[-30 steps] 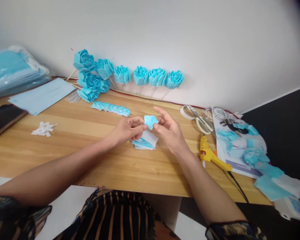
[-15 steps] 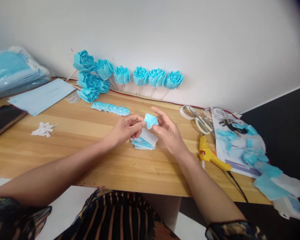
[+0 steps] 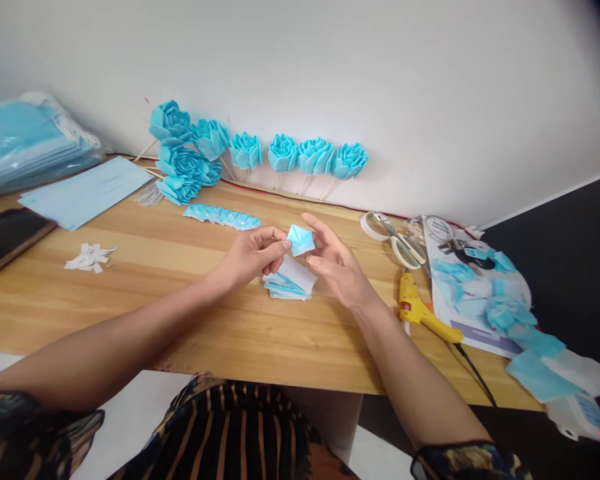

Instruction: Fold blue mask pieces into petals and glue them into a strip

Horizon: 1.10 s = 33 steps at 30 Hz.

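Observation:
My left hand [image 3: 260, 253] pinches a small folded blue petal [image 3: 301, 241] by its left edge, between thumb and fingertips. Around the petal's right side, my right hand [image 3: 337, 263] is open, thumb and index finger apart; its fingers are close to the petal. Below both hands lies a stack of blue and white fabric pieces [image 3: 290, 280], partly covered by my left hand. A row of similar folded petals [image 3: 222, 217] rests on the table behind my left hand.
Blue flowers on sticks [image 3: 283, 153] lean along the wall. To the right are scissors [image 3: 407, 250], a roll of tape [image 3: 374, 227], a yellow glue gun [image 3: 420, 310] and fabric scraps [image 3: 510, 310]. At left lie white clippings [image 3: 90, 258], a phone [image 3: 13, 237] and bagged masks [image 3: 25, 147].
My right thumb has come off the petal's lower right edge, and the fingers have parted from it. My left hand still holds the petal in nearly the same place.

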Tool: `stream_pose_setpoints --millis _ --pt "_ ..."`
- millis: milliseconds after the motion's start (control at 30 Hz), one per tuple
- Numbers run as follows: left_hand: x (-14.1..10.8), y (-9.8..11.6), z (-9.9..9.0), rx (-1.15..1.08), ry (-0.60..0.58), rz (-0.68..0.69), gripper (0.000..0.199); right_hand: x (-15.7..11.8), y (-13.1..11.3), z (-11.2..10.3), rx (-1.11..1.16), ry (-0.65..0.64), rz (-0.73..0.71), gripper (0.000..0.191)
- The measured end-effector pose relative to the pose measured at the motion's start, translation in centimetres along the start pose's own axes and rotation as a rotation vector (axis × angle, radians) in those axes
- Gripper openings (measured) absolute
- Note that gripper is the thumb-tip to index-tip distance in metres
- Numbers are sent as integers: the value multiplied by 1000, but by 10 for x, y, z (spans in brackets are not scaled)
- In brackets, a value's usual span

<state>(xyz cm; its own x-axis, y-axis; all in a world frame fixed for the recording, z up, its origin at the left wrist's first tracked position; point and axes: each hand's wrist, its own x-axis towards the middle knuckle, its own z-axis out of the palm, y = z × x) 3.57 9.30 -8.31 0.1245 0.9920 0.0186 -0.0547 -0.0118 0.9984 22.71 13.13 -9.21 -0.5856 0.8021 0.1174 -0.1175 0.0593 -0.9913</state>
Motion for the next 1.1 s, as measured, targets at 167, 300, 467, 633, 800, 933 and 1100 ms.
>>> stream_pose_setpoints --millis 167,300,467,633,800,933,1100 --pt "1 1 0 58 -15 -30 16 2 -3 -5 -37 114 -45 53" --pt "1 -2 1 115 -46 6 16 1 -4 -8 -162 127 -49 54" --pt "1 -6 -1 91 -24 66 26 0 -1 -7 -270 74 -70 56" --pt "1 -4 -1 47 -56 52 33 1 -2 -2 -234 160 -116 49" --pt "0 -6 4 19 -125 -38 30 1 2 5 -188 168 -117 49" --pt "1 -8 3 37 -96 -49 26 0 6 9 -170 173 -93 53" --pt "2 -8 1 39 -82 -29 25 -1 3 6 -103 176 -48 47"
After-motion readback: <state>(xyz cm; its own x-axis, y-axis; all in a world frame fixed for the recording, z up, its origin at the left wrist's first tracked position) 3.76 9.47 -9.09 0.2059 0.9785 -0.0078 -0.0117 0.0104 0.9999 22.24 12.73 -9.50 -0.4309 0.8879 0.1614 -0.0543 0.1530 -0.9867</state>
